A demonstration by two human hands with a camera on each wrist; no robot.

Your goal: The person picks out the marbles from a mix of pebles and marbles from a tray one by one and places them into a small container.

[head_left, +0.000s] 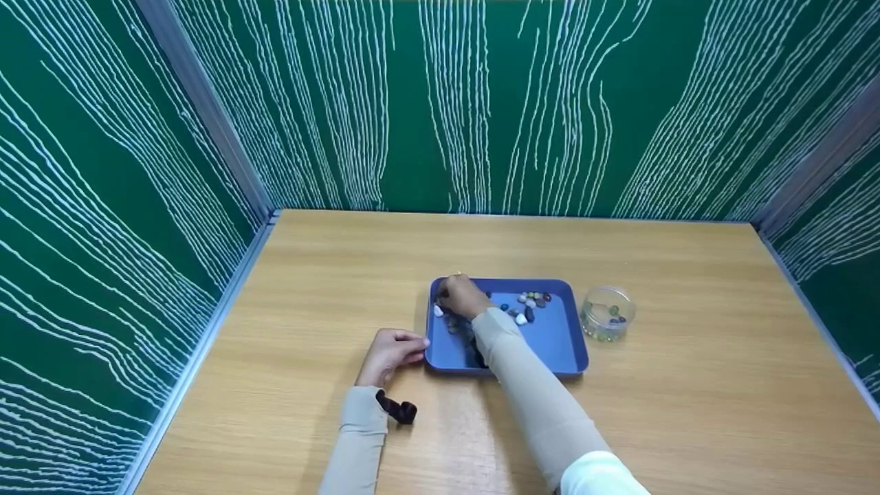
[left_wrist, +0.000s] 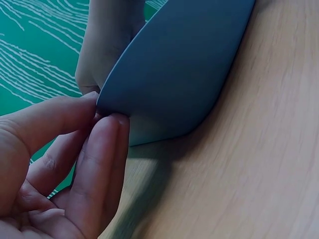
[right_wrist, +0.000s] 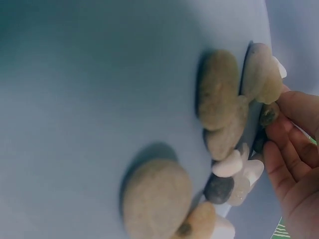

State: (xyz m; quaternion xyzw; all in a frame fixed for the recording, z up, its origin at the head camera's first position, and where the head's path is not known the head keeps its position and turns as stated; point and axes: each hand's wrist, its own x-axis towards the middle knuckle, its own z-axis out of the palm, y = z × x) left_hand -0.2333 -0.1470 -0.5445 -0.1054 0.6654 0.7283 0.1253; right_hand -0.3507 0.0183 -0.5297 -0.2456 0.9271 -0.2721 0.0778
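A blue tray [head_left: 550,347] holds pebbles of several colours and sizes. My left hand [head_left: 393,354] pinches the tray's left rim, and in the left wrist view the thumb and fingers [left_wrist: 102,149] meet at its corner. My right hand [head_left: 464,295] reaches into the far left corner of the tray. In the right wrist view its thumb and curled fingers [right_wrist: 284,144] pinch a small dark greenish marble [right_wrist: 269,114] beside the stones. Tan oval pebbles [right_wrist: 218,89], a large beige pebble [right_wrist: 157,199] and white and black ones lie around it.
Right of the tray stands a clear round tub [head_left: 608,314] with several glass marbles in it. A black strap [head_left: 399,409] is on the left wrist. Green panels with white lines [head_left: 454,103] border the wooden table [head_left: 701,357] at the back and sides.
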